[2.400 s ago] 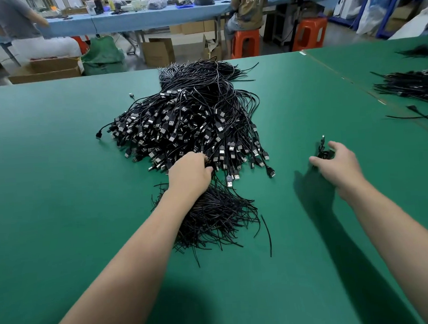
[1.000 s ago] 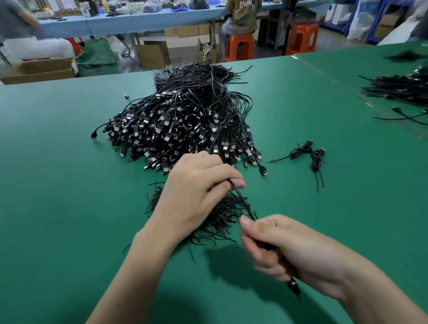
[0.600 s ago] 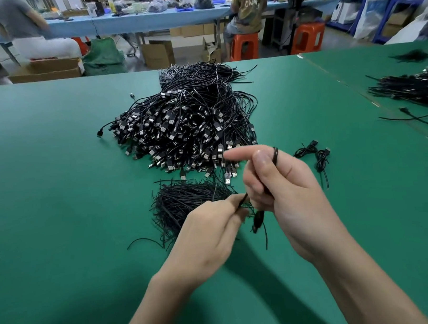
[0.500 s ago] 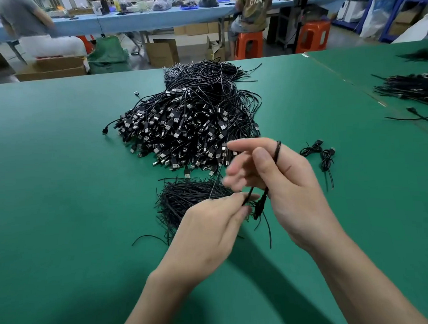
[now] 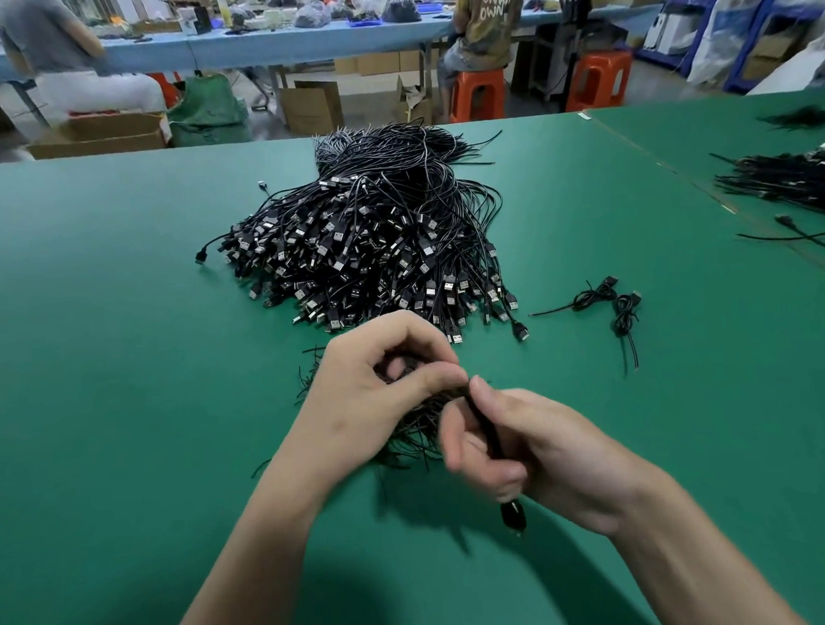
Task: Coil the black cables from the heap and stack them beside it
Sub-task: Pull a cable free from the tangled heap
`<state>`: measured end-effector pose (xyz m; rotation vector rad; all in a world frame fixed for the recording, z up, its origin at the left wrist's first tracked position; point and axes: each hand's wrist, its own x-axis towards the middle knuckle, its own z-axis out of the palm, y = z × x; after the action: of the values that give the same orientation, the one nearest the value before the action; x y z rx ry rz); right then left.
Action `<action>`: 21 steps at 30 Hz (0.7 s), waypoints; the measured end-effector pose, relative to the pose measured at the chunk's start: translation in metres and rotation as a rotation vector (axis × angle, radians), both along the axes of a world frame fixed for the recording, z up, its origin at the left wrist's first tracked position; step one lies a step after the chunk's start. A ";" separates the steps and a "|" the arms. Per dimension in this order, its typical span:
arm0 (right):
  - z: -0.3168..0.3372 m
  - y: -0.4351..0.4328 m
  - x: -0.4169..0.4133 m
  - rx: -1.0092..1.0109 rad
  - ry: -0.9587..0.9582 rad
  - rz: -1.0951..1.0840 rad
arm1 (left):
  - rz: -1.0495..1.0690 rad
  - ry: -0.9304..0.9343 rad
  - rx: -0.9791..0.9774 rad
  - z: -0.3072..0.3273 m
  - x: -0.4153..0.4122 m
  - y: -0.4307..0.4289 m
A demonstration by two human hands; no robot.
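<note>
Green table top [image 5: 117,375], busy workshop behind

Item in hand: one black cable [image 5: 489,435], lifted off the mat between both hands, close in front of us and just short of the heap [image 5: 368,238]. Our right hand [image 5: 552,453] is curled round it; the cable runs down through the fist and its plug [image 5: 513,517] hangs out below. Our left hand [image 5: 367,400] has its fingers bent in, thumb and forefinger pinching the cable's upper run right beside the right thumb. The right fingers are blurred, so we cannot tell whether any turns are on them.

Step, as we judge it: early in the coiling of this one cable. The next move calls for the left hand to feed the free length under light tension while the right takes it up in even loops, with the plug end kept pinned so the coil does not spring.

Under our hands lies a tuft of thin black strands [image 5: 417,436], possibly ties; we cannot confirm this. The coiled cables [image 5: 591,298], two of them, lie side by side to the right of the heap, near it but apart. That is where this one should go, and most of the heap remains.

Farther out there is another cable mass [image 5: 791,182] on the adjoining table, then orange stools [image 5: 478,93] and cartons [image 5: 311,105]
</note>
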<state>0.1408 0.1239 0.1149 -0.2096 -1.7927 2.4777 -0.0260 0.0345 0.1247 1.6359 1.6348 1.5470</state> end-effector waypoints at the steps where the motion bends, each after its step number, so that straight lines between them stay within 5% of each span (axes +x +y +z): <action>1: 0.002 0.000 0.002 -0.088 0.078 0.006 | 0.004 -0.028 -0.006 -0.005 0.002 0.003; 6: 0.019 0.006 -0.004 -0.117 0.375 -0.377 | -0.008 0.019 -0.123 -0.036 0.029 0.010; 10: 0.019 0.023 -0.005 0.627 0.242 -0.739 | 0.028 0.255 -0.094 -0.034 0.031 0.002; 13: 0.011 0.025 -0.005 1.178 -0.060 -0.720 | 0.109 0.361 -0.015 -0.016 0.020 0.000; 15: 0.006 0.020 -0.005 1.045 -0.140 -0.574 | 0.133 0.342 0.025 -0.005 0.012 0.000; 21: 0.003 -0.001 0.002 -0.014 0.049 -0.116 | 0.101 -0.029 0.033 -0.011 0.017 0.014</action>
<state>0.1425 0.1229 0.1183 -0.2446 -1.6940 2.3952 -0.0089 0.0481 0.1141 1.5617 1.7099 1.6466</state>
